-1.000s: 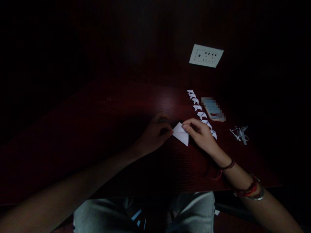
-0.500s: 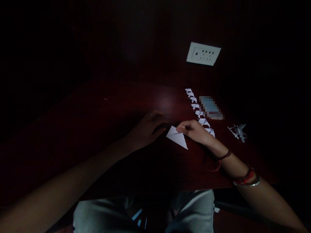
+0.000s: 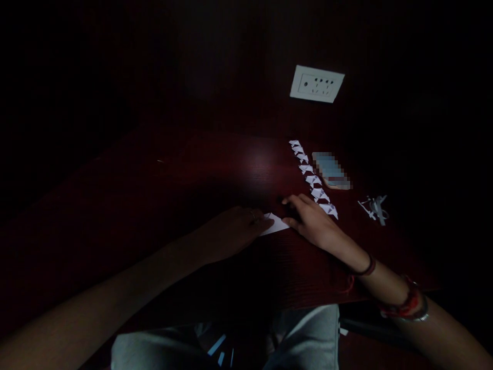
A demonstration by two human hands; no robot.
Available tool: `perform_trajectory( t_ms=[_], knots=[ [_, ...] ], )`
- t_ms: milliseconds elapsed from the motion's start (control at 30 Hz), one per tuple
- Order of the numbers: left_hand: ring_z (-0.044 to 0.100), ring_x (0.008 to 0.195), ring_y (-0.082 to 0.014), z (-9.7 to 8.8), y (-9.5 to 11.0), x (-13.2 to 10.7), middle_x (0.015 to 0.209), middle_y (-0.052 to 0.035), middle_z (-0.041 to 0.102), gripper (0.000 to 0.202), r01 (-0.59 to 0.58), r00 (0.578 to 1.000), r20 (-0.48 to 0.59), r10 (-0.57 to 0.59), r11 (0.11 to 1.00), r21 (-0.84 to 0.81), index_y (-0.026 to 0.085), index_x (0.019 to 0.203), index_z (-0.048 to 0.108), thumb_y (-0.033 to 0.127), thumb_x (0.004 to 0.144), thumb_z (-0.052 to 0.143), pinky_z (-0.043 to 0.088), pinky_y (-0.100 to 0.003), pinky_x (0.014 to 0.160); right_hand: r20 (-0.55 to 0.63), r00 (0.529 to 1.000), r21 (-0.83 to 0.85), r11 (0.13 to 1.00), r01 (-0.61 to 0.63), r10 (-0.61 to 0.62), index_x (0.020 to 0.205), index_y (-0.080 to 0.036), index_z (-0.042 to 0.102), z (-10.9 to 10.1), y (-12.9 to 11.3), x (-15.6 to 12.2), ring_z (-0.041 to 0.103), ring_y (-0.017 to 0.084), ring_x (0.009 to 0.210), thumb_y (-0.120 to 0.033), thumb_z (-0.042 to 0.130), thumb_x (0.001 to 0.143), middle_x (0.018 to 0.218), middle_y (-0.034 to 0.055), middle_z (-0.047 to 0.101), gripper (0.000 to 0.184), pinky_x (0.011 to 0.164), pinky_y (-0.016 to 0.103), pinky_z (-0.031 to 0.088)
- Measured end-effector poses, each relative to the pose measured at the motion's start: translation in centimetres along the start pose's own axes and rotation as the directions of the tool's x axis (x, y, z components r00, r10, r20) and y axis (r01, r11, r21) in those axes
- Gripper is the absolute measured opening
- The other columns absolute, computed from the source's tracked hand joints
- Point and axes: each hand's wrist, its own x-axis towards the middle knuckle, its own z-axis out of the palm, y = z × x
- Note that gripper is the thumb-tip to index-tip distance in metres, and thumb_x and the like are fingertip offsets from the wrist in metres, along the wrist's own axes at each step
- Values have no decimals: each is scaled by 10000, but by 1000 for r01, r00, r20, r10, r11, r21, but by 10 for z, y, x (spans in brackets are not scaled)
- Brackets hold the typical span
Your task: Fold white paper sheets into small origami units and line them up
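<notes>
A folded white sheet of paper (image 3: 278, 225) lies on the dark red table between my two hands. My left hand (image 3: 242, 226) grips its left part, thumb on top and fingers closed around it, hiding that end. At the paper's right corner, my right hand (image 3: 314, 221) has its thumb touching or very near the edge, its other fingers apart and curved above the table. Just beyond my right hand runs a row of several small folded white paper pieces (image 3: 313, 180), the nearest one close to my knuckles.
A phone with a blurred screen (image 3: 332, 169) lies right of the row. Farther right sits a small heap of white paper strips (image 3: 375, 209). A white power socket (image 3: 317, 84) is on the wall behind the table (image 3: 215, 169). My knees are below the front edge.
The paper has turned and shifted nearer, its long edge now toward me. My left hand has moved in and taken hold of it. My right hand has loosened its pinch and spread its fingers.
</notes>
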Motion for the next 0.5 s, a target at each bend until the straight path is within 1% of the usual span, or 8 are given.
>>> perform_trajectory(
  t_ms=[67, 133, 167, 233, 300, 400, 500],
  knots=[
    [528, 872, -158, -2, 4, -1, 1029, -64, 541, 246, 48, 999, 17, -46, 991, -128, 172, 1055, 500, 222, 880, 333, 408, -276, 768, 26, 1000, -25, 1000, 4, -3, 943, -177, 542, 4, -2, 6, 534, 169, 758, -164, 560, 715, 873, 67, 529, 229, 684, 306, 428],
    [528, 866, -155, -1, 5, -2, 1011, -73, 546, 254, 77, 997, 29, -73, 981, -176, 148, 1057, 495, 257, 876, 355, 416, -263, 766, 42, 999, -52, 999, -4, 7, 905, -174, 566, 6, -3, 11, 527, 162, 732, -169, 556, 719, 838, 61, 523, 187, 684, 304, 423],
    [518, 896, -168, 0, 6, -3, 1027, -80, 541, 264, 56, 998, 26, -53, 987, -152, 140, 1075, 488, 256, 871, 369, 405, -279, 799, 43, 999, -68, 998, -15, 18, 903, -169, 574, 7, -3, 13, 525, 165, 732, -185, 557, 722, 836, 67, 523, 183, 686, 308, 421],
    [482, 969, -199, 1, 6, -6, 1067, -93, 530, 270, -27, 1000, 6, 27, 998, -58, 128, 1091, 488, 225, 866, 374, 361, -325, 872, 53, 998, -87, 995, -39, 43, 917, -153, 578, 7, -2, 14, 527, 175, 736, -231, 571, 720, 849, 86, 531, 213, 677, 313, 422],
    [458, 996, -213, 2, 8, -9, 1085, -105, 524, 279, -87, 996, 0, 87, 996, 15, 115, 1099, 489, 182, 867, 350, 344, -345, 888, 90, 995, -80, 996, -45, 53, 916, -141, 575, 6, -1, 13, 532, 176, 718, -267, 600, 697, 841, 93, 549, 254, 647, 304, 423],
    [456, 969, -213, 1, 12, -14, 1100, -129, 506, 296, -104, 995, 11, 103, 993, 63, 87, 1103, 485, 142, 857, 330, 372, -333, 849, 150, 987, -50, 997, -50, 57, 864, -156, 575, 6, 1, 15, 532, 158, 648, -261, 628, 666, 735, 56, 576, 230, 584, 276, 407],
    [451, 958, -209, 1, 18, -15, 1082, -132, 500, 287, -82, 997, 21, 80, 991, 102, 78, 1086, 490, 126, 845, 342, 367, -334, 854, 207, 977, -53, 997, -48, 58, 728, -176, 580, 5, 0, 20, 524, 145, 633, -216, 627, 656, 680, 31, 574, 94, 560, 260, 381]
  ],
)
